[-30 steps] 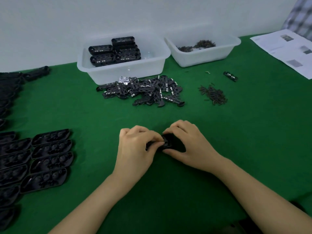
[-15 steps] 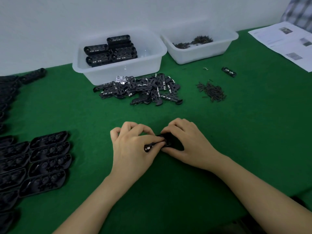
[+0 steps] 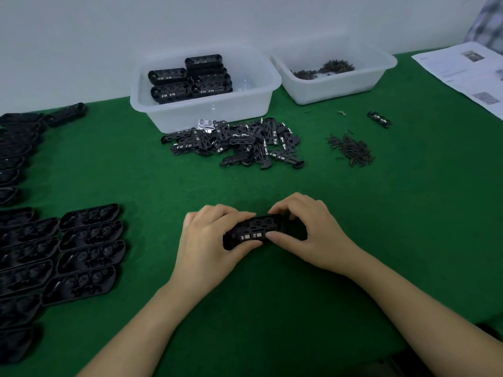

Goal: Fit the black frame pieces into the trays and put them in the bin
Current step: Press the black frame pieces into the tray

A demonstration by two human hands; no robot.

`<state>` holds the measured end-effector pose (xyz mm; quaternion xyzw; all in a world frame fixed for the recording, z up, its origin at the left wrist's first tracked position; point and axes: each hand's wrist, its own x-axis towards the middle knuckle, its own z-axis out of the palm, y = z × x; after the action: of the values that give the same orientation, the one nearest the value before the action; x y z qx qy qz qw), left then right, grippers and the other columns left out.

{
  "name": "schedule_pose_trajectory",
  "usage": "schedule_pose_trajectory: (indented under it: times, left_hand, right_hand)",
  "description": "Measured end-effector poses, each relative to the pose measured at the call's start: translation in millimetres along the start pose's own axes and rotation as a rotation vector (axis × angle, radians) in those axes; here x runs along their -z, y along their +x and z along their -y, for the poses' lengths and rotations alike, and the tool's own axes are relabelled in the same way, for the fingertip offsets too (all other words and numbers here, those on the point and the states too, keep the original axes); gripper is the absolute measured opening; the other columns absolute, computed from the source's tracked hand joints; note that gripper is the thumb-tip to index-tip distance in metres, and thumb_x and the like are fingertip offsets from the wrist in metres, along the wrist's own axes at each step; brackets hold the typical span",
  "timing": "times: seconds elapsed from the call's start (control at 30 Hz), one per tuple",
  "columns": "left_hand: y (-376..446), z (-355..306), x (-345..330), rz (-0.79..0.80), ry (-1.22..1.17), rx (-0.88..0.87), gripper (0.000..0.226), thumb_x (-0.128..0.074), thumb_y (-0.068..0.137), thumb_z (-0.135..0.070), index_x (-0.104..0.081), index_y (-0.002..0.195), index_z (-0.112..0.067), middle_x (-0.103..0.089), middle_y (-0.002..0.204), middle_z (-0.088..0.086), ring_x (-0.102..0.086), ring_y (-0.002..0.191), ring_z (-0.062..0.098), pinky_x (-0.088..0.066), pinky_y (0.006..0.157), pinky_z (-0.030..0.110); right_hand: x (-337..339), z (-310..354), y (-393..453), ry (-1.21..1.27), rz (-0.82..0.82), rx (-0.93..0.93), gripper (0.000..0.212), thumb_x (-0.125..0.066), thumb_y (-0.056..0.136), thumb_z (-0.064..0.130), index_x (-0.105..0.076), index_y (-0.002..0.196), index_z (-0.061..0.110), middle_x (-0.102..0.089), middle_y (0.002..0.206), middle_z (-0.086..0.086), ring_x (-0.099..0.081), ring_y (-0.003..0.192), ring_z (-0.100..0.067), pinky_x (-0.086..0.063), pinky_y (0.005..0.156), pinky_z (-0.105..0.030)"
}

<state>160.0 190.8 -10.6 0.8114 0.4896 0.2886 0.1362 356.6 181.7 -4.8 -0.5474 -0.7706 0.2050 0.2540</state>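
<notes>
Empty trays [image 3: 89, 254]: black moulded plastic, oblong with rounded ends and ribbed recesses; laid in rows along the left edge of the bench [image 3: 408, 240], which is covered in green felt-like cloth.
Left hand [image 3: 209, 240]: fingers curled over the far side of the held tray, thumb on its near left end; it grips the left end.
Held tray [image 3: 254, 232]: black oblong plastic shell at the bench centre, toward the front edge, held between both hands. A flat perforated frame piece with small bright metal tabs lies in its open top; whether it is fully seated cannot be told.
Right hand [image 3: 307, 235]: fingers arched over the right end, fingertips on the far rim; thumb pressed flat against the near side. It grips the right end.
Loose frame pieces [image 3: 236, 142]: heap of flat black perforated plates with silvery contacts, just in front of the bin.
Bin [image 3: 206, 110]: translucent white plastic tub at the back edge, holding stacked filled trays [image 3: 190, 80].
Second tub [image 3: 334, 85]: same material, right of the bin, holding small dark screws.
Screw pile [image 3: 351, 151]: short dark screws scattered on the cloth, right of the heap.
Printed sheets [image 3: 468, 74]: white paper at the back right corner.
</notes>
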Motion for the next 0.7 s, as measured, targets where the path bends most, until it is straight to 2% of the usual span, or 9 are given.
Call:
schedule_pose_trajectory:
  times: [0.13, 0.23, 0.33, 0.47, 0.57, 0.7]
  left_hand:
    - [-2.0, 0.5, -1.1, -0.037, 0.042, -0.047, 0.037, -0.068, 0.071, -0.046, -0.069, 0.103, -0.027, -0.061, 0.091, -0.012, -0.055, 0.087, 0.013, -0.032, 0.078, 0.030]
    - [-3.1, 1.9, -2.1, -0.060, 0.073, -0.090, 0.036, -0.068, 0.071, -0.045, -0.069, 0.102, -0.026, -0.062, 0.091, -0.011, -0.055, 0.086, 0.013, -0.033, 0.077, 0.031]
    - [-3.1, 2.9, -2.2, -0.071, 0.083, -0.125, 0.035, -0.066, 0.073, -0.046, -0.069, 0.102, -0.027, -0.061, 0.091, -0.012, -0.053, 0.087, 0.011, -0.034, 0.076, 0.032]
    - [-1.0, 6.5, -3.2, -0.060, 0.060, -0.166, 0.035, -0.074, 0.071, -0.038, -0.069, 0.102, -0.023, -0.062, 0.090, -0.007, -0.053, 0.085, 0.014, -0.035, 0.073, 0.032]
    - [3.3, 9.9, -2.5, -0.064, 0.035, -0.157, 0.035, -0.073, 0.071, -0.035, -0.071, 0.101, -0.019, -0.061, 0.087, -0.005, -0.052, 0.084, 0.015, -0.036, 0.073, 0.032]
    - [6.5, 12.1, -1.4, -0.059, 0.018, -0.148, 0.035, -0.073, 0.070, -0.034, -0.072, 0.101, -0.018, -0.060, 0.086, -0.005, -0.047, 0.085, 0.012, -0.032, 0.074, 0.031]
  right_hand:
    - [-6.0, 5.2, 4.3, -0.023, -0.024, -0.043, 0.030, -0.048, 0.079, 0.047, -0.057, 0.098, 0.025, -0.051, 0.090, 0.015, -0.046, 0.087, -0.005, -0.026, 0.077, -0.027]
    - [-7.0, 6.1, 5.5, -0.004, 0.002, -0.063, 0.014, -0.057, 0.082, 0.033, -0.053, 0.094, 0.027, -0.053, 0.090, 0.013, -0.046, 0.088, -0.008, -0.023, 0.077, -0.027]
    - [-3.8, 6.9, 6.5, 0.067, 0.066, -0.108, 0.019, -0.062, 0.082, 0.024, -0.046, 0.089, 0.032, -0.054, 0.090, 0.012, -0.045, 0.085, -0.006, -0.022, 0.080, -0.027]
    - [1.0, 8.6, 13.7, 0.103, 0.167, -0.188, 0.026, -0.064, 0.082, 0.025, -0.041, 0.081, 0.039, -0.052, 0.085, 0.017, -0.043, 0.081, 0.002, -0.022, 0.083, -0.028]
    - [-7.2, 11.5, 17.2, -0.006, 0.033, -0.221, 0.020, -0.066, 0.080, 0.033, -0.046, 0.084, 0.031, -0.052, 0.080, 0.017, -0.049, 0.079, -0.007, -0.026, 0.082, -0.029]
    - [-11.8, 10.7, 16.4, 0.014, -0.051, -0.242, 0.025, -0.069, 0.075, 0.042, -0.048, 0.080, 0.029, -0.050, 0.071, 0.018, -0.045, 0.067, -0.001, -0.028, 0.081, -0.030]
